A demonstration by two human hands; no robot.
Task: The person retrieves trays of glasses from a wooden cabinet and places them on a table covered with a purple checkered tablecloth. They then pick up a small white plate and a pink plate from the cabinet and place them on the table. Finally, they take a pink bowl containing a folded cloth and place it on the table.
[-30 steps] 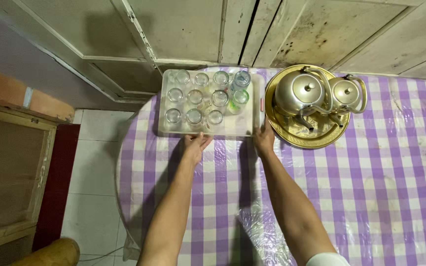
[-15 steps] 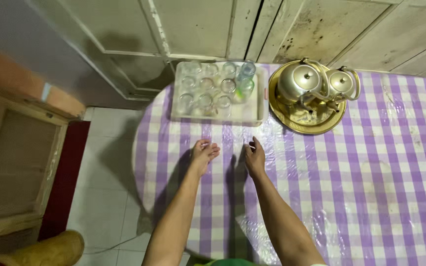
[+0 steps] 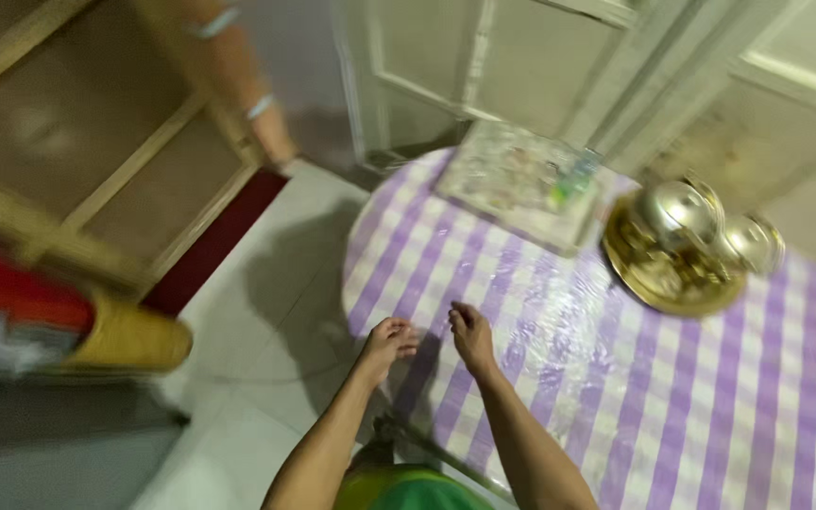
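The left hand (image 3: 387, 344) is seen at the near left edge of the table (image 3: 710, 397), its fingers loosely curled and closed on nothing. The right hand (image 3: 471, 336) is seen just beside it, a little further in over the cloth, fingers bent downward and likewise empty; whether its tips touch the cloth cannot be told through the blur. The two hands are held close together but are not joined. The table is covered by a purple and white checked cloth (image 3: 540, 312) under a clear, shiny plastic sheet. Well apart from the hands, at the far edge, a pale tray (image 3: 519, 181) of small clear glasses is set; the glasses are too blurred to be counted, though a green patch is made out at the tray's right end. Just beside the tray, to its right, a round golden platter (image 3: 672, 269) is placed, and two metal teapots (image 3: 687, 214) are carried on it, side by side. Behind the table, worn pale panelled doors (image 3: 521, 57) are seen. Off the table's left edge, a light tiled floor (image 3: 266, 312), a dark red strip and a wooden frame (image 3: 87, 142) are visible.
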